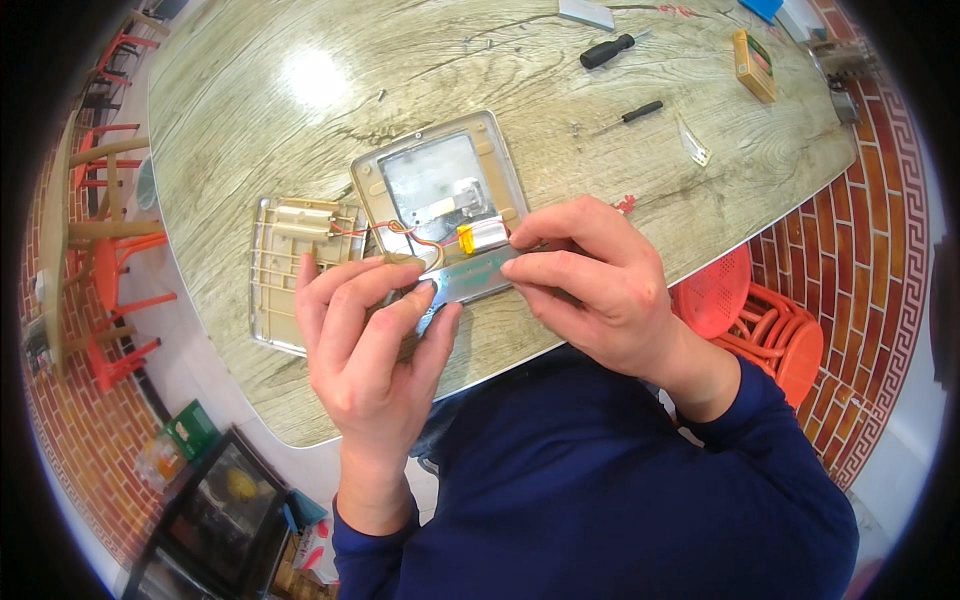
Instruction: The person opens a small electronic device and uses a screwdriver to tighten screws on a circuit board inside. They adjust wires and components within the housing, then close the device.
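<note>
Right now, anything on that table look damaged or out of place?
The flat device lies opened up: its ribbed back cover sits detached beside it, joined only by thin red wires. A small yellow-ended battery lies loose over the lower edge. Both hands hold a grey strip there. Nothing spilled.

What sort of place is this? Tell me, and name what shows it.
Probably a casual eatery or home dining room used as a repair spot. The wood-grain table stands on a patterned tile floor beside stacked red plastic stools. Two screwdrivers lie beyond the opened gadget that both hands work on.
</note>
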Available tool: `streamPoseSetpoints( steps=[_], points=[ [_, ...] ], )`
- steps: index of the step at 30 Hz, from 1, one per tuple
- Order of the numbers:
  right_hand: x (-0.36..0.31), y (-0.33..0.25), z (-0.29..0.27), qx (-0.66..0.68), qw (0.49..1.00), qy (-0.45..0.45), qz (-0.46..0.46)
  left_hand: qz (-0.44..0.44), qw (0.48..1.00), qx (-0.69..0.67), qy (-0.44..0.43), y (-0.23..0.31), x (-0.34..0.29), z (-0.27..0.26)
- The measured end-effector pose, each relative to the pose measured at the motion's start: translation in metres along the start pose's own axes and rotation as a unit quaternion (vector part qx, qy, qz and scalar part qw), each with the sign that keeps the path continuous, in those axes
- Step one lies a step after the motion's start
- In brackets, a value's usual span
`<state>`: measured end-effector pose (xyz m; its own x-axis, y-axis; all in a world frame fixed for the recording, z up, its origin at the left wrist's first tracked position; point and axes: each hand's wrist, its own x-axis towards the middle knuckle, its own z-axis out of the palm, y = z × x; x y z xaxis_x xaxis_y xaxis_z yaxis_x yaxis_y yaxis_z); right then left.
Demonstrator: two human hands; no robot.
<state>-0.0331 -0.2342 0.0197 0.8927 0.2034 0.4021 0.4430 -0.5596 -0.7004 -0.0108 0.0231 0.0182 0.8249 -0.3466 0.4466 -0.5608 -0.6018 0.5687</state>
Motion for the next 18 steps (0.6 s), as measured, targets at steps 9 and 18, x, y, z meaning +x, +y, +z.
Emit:
streamPoseSetpoints(
  steps=[9,18],
  points=[
    [-0.0019,0.0009,0.0028,-0.019,1.000,0.002,-0.014,0.006,1.000,0.011,-0.010,0.0010,0.0009,-0.0007],
    [-0.0010,-0.0002,0.0019,-0.033,0.999,-0.002,-0.007,0.018,0.999,0.038,0.004,0.0036,0.0008,0.0024]
  ],
)
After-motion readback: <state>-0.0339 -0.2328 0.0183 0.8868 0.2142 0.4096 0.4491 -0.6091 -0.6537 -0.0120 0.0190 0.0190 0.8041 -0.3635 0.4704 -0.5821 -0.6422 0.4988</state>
